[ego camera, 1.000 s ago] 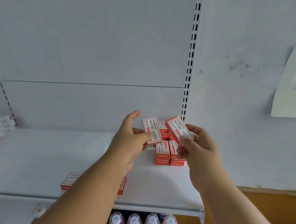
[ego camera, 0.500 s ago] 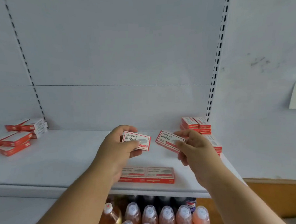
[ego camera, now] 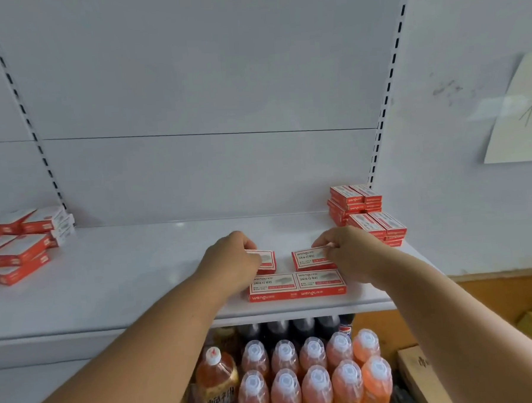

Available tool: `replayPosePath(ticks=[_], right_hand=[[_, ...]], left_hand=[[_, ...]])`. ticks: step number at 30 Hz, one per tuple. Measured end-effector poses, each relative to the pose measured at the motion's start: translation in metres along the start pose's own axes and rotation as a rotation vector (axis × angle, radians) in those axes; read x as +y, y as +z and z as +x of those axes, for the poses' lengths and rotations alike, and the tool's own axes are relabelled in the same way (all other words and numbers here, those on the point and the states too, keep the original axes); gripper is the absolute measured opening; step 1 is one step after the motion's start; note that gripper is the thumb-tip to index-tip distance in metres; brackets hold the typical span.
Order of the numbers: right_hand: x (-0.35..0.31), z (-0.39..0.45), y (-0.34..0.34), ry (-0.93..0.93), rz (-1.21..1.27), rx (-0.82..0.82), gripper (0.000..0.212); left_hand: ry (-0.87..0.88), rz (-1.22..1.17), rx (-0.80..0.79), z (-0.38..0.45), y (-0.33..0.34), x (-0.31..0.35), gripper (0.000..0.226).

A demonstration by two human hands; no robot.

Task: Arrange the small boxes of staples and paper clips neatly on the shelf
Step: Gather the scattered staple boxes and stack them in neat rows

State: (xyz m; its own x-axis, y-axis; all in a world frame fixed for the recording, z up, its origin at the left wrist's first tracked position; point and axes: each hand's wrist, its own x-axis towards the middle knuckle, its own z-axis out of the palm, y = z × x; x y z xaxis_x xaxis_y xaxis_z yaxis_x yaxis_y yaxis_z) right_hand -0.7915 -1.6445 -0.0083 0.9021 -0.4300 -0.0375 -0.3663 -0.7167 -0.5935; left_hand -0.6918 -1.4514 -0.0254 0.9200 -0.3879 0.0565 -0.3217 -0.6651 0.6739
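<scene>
My left hand (ego camera: pixel 231 260) grips a red-and-white staple box (ego camera: pixel 267 259) low over the white shelf (ego camera: pixel 123 270). My right hand (ego camera: pixel 350 254) pinches a second staple box (ego camera: pixel 309 258) a short gap to its right. Both boxes lie flat just behind a front pair of boxes (ego camera: pixel 297 285) that sit side by side near the shelf's front edge. A neat stack of the same boxes (ego camera: pixel 365 213) stands at the shelf's back right corner. Whether the held boxes touch the shelf I cannot tell.
A loose heap of boxes (ego camera: pixel 23 241) lies at the shelf's left end. Below the shelf stand rows of orange drink bottles (ego camera: pixel 314 374) and dark bottles (ego camera: pixel 296 327). Cardboard cartons (ego camera: pixel 418 372) sit at the lower right. A paper sheet (ego camera: pixel 519 114) hangs on the right wall.
Both hands have come down from chest height in front of the stack to the shelf, bringing the two boxes flat behind the front pair. The view has shifted down.
</scene>
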Motion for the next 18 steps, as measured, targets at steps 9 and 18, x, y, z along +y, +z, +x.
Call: replayPosePath(ticks=[9, 18], right_hand=[[-0.006, -0.009, -0.003, -0.04, -0.141, -0.023, 0.021], [-0.013, -0.008, -0.001, -0.147, -0.251, -0.075, 0.028]], left_hand=[[0.09, 0.175, -0.074, -0.005, -0.002, 0.008, 0.011], [0.141, 0.27, -0.077, -0.006, 0.006, 0.016, 0.015]])
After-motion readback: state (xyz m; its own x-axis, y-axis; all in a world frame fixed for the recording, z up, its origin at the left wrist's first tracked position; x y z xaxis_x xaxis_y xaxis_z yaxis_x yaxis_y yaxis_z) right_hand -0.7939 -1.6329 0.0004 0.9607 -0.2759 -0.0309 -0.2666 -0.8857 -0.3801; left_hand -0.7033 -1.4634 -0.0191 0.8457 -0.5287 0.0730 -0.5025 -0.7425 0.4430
